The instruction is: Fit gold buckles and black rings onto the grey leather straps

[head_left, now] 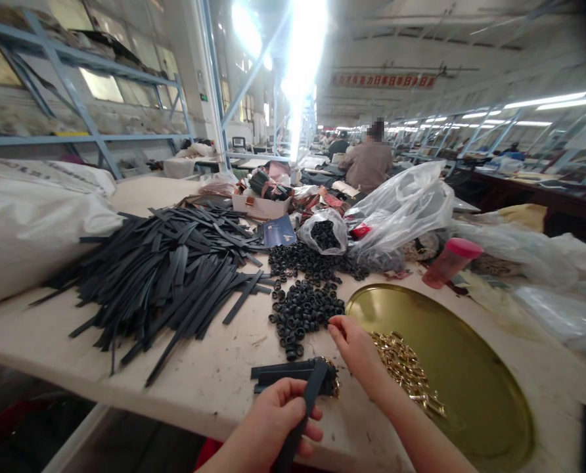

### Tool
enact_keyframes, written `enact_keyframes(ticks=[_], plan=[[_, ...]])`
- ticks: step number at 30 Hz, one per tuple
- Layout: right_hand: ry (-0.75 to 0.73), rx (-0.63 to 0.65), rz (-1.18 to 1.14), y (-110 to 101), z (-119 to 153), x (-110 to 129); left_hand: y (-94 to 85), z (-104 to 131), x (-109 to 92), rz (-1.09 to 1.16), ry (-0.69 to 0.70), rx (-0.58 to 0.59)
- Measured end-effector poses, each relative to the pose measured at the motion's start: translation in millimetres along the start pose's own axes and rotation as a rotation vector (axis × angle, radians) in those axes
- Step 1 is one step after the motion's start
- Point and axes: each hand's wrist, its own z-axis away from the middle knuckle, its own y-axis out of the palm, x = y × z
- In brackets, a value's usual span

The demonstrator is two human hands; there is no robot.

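My left hand point(286, 420) is closed round a dark strap point(309, 394) near the table's front edge. Behind it lies a small stack of dark straps point(278, 373) with gold metal bits at the right end. My right hand point(355, 345) reaches to the right edge of a pile of small black rings point(300, 309), thumb and forefinger pinched at a dark piece, probably a ring. Gold buckles point(406, 368) lie on a round gold tray point(475, 368), partly behind my right forearm. A large heap of dark strips point(175, 276) covers the table's left part.
A clear bag of black rings point(324, 235), a pink-lidded jar point(450, 263), a blue card point(279, 231) and plastic bags point(406, 203) stand behind. A white sack point(37, 223) is at the left. A person point(369, 161) sits farther back.
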Motion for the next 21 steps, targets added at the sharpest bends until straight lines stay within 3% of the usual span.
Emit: enact_keyframes(ticks=[5, 13, 18, 21], plan=[[0.011, 0.016, 0.169, 13, -36, -20, -2.7, 0, -6, 0.174, -0.013, -0.062], [0.009, 0.086, 0.176, 24, -38, -24, -9.9, -17, -8, 0.247, -0.086, -0.044], [0.08, 0.1, 0.048, 19, -37, -22, -12.1, -24, -3, 0.125, -0.002, -0.019], [0.104, 0.174, -0.09, 8, -19, -9, -13.9, -29, -2, -0.061, 0.118, -0.032]])
